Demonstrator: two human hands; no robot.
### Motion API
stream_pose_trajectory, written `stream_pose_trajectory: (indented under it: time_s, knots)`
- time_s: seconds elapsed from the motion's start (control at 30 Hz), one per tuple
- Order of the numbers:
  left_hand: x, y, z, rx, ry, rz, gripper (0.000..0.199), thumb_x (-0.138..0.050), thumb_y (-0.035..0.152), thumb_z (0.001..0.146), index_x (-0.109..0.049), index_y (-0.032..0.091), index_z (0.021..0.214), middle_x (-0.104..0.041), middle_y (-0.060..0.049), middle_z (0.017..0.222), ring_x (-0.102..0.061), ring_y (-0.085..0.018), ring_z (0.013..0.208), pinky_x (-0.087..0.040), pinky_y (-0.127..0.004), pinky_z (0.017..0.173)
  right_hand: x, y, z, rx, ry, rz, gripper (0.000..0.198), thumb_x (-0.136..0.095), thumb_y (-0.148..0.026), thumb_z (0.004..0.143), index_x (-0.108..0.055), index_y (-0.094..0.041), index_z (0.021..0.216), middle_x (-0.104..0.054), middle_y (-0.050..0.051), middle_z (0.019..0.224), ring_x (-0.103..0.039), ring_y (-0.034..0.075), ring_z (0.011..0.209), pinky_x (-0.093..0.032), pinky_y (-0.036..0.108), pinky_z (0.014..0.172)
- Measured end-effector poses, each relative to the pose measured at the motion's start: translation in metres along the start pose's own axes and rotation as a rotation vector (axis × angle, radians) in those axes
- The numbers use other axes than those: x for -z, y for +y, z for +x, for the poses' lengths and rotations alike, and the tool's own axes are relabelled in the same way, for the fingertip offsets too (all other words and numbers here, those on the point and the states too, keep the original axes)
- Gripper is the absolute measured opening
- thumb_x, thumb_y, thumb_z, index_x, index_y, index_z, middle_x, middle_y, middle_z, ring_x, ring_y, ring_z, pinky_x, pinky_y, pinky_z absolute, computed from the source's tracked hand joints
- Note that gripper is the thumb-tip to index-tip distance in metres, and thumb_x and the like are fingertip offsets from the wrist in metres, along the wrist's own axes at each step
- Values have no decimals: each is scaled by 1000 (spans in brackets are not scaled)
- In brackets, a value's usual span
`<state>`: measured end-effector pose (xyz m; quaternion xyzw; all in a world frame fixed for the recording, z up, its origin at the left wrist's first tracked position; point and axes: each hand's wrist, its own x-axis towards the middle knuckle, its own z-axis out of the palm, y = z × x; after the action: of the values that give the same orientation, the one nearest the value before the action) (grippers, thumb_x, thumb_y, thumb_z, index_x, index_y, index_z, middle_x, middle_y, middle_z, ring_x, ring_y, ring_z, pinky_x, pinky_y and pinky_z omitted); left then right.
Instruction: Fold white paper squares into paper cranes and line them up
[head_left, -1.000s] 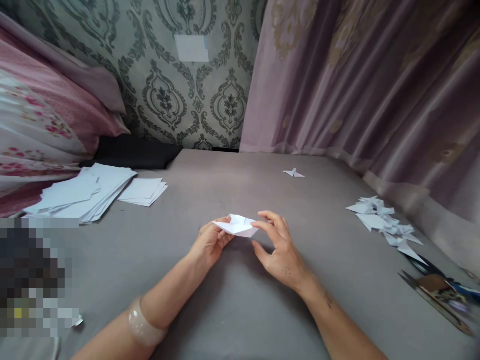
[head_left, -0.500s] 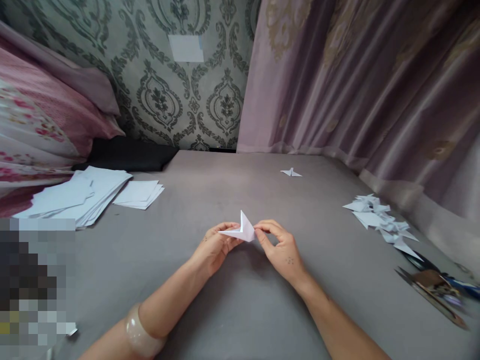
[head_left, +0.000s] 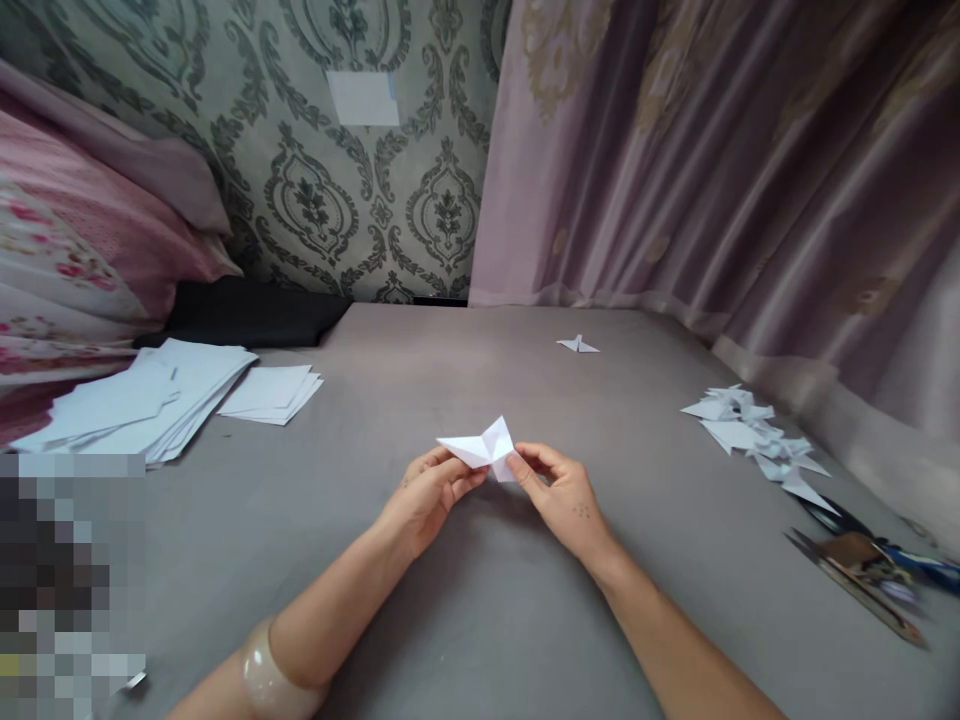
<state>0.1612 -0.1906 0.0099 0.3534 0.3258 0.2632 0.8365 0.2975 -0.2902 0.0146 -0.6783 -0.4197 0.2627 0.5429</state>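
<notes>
A white folded paper piece [head_left: 496, 440], an origami shape with pointed flaps, is held just above the grey table in the middle of the view. From the left, my left hand [head_left: 436, 490] grips its lower edge with closed fingers; a pale bangle circles that forearm. My right hand [head_left: 556, 490] pinches the paper's right side between thumb and forefinger. One long point reaches left over my left fingers, and another flap stands up at the top right. Part of the underside is hidden by my fingers.
Stacked white paper sheets [head_left: 202, 390] and smaller squares [head_left: 274, 390] lie left, near a black folded item [head_left: 247, 312]. A small folded paper [head_left: 578, 344] sits far back. At right are heaped folded papers [head_left: 757, 435], scissors [head_left: 855, 585] and other small items.
The paper has turned and opened in my hands: its upright flap now leans right, and the creased inside shows. My right thumb has moved onto its face.
</notes>
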Motion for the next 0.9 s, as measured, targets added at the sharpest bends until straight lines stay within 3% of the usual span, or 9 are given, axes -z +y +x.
stream_pose_trajectory:
  time_s: [0.17, 0.5, 0.6, 0.73, 0.83, 0.9]
  knots:
    - [-1, -1, -2, -86, -10, 44, 23, -75, 12, 64, -66, 12, 85, -70, -9, 89, -65, -18, 90, -48, -27, 85, -2, 10, 2, -66, 108, 112, 33, -61, -44, 80, -68, -16, 95, -72, 8, 90, -65, 19, 80, -50, 32, 76]
    - [-4, 3, -9, -228, 174, 455, 24, -72, 37, 70, -70, 15, 79, -67, -1, 73, -55, -10, 66, -40, -19, 62, -10, 13, -2, -134, 128, 138, 25, -66, -40, 75, -67, -16, 83, -69, 5, 80, -64, 18, 76, -49, 29, 72]
    - [-3, 3, -8, -229, 158, 446, 24, -73, 36, 69, -66, 14, 77, -65, 1, 69, -52, -8, 61, -37, -18, 59, -6, 11, -1, -116, 132, 215, 26, -69, -35, 72, -63, -18, 91, -68, 2, 80, -63, 15, 74, -49, 28, 72]
    - [-1, 1, -6, -309, 105, 423, 28, -74, 30, 68, -59, 18, 89, -64, 4, 67, -52, -8, 59, -37, -18, 58, 1, 10, 3, -83, 51, 240, 45, -67, -30, 74, -57, -23, 117, -69, 1, 85, -62, 13, 75, -49, 30, 78]
    - [-1, 2, -6, -350, 68, 486, 34, -71, 29, 72, -60, 20, 103, -69, 1, 76, -58, -10, 67, -41, -20, 64, 5, 10, 5, -62, 23, 163, 32, -66, -29, 75, -66, -21, 105, -69, 1, 85, -62, 14, 77, -49, 30, 78]
    - [0, 4, -7, -342, 36, 522, 30, -70, 29, 73, -65, 18, 100, -71, -3, 84, -61, -13, 74, -44, -21, 68, 5, 10, 5, -48, 18, 126, 22, -65, -29, 76, -68, -20, 95, -69, 2, 84, -63, 15, 78, -49, 29, 77]
